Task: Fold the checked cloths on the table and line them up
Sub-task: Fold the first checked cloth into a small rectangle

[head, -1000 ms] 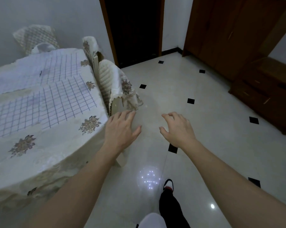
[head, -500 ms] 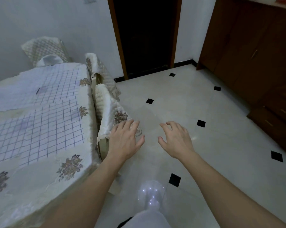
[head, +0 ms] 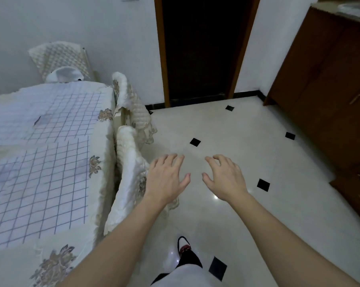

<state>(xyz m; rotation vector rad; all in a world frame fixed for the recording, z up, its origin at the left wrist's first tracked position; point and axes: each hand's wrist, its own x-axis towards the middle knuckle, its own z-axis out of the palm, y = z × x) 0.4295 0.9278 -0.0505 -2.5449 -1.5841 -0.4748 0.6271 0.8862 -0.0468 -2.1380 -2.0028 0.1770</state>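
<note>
The left hand (head: 166, 181) and right hand (head: 224, 180) hover spread and empty over the floor (head: 237, 131), the checked cloths (head: 36, 183) lying flat on the bench (head: 13, 266) to their left, so a sideways reach may snag the draped chair (head: 127, 183) between.

Two white checked cloths (head: 38, 179) lie flat — unfolded, edges touching — on the covered table (head: 57, 262).

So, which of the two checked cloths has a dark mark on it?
The far checked cloth, the one nearer the wall. The near checked cloth has no such mark.
</note>
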